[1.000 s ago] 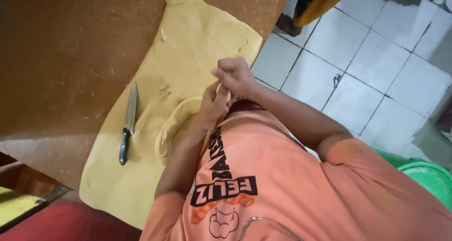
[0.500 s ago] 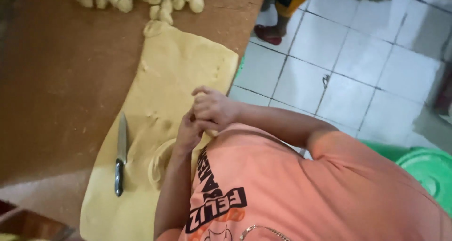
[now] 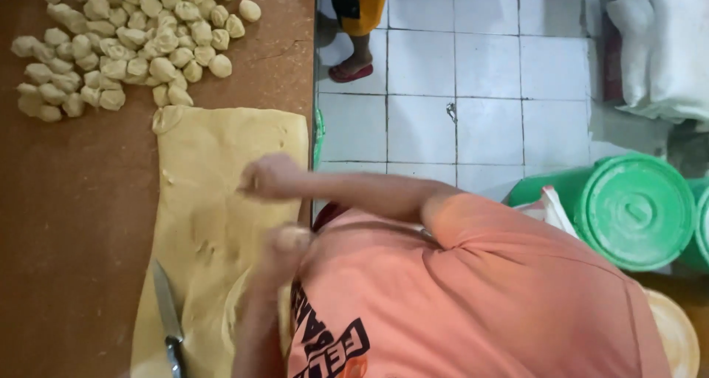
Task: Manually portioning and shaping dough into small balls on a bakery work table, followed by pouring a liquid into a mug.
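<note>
A brown counter (image 3: 81, 223) was seen, dusted with flour, beside a white tiled floor (image 3: 480, 90). A large flat sheet of yellow dough (image 3: 214, 201) was spread along the counter's edge. Green lidded buckets (image 3: 635, 208) were set on the floor at the right. A pile of small dough pieces (image 3: 118, 38) was heaped at the far end of the sheet, just beside it. The right hand (image 3: 267, 175) was held blurred above the sheet, seemingly fisted; what it gripped could not be told. The left hand (image 3: 289, 241) was likewise blurred, its grip not discernible. A knife (image 3: 168, 315) was laid on the sheet's near left edge.
</note>
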